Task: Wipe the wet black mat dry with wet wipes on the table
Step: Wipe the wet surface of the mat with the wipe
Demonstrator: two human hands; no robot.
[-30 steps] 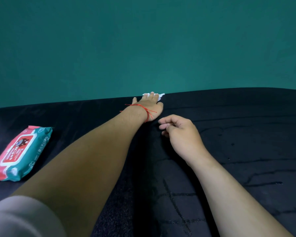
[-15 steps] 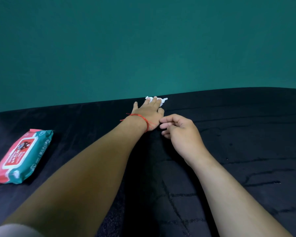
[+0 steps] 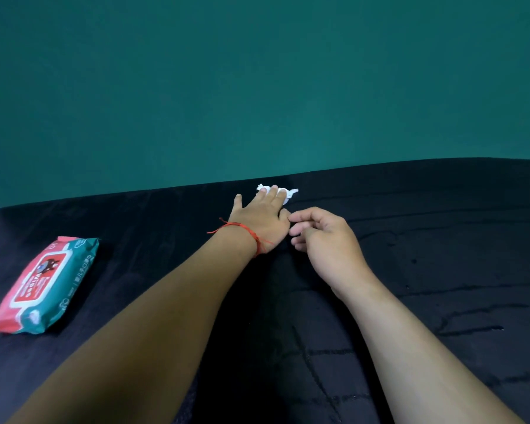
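Mat, black (image 3: 416, 270): spread flat across the whole near surface, with creases and glossy streaks on its right half; the far edge meets a teal wall (image 3: 257, 87).

Wet wipe, white, crumpled (image 3: 290, 194): lies on the mat close to its far edge, mostly under the left hand.

Left hand (image 3: 259, 214): arm stretched forward, palm down, fingers (image 3: 273, 194) straight and pressing the wipe flat; red string bracelet (image 3: 242, 229) at the wrist.

Right hand (image 3: 326, 240): rests on the mat just beside the left hand, fingers (image 3: 300, 231) loosely curled with nothing held, index fingertip at the left hand's edge.

Wet wipes pack, teal and red (image 3: 46, 286): lies flat on the mat at the left, lid closed, well apart from both hands.
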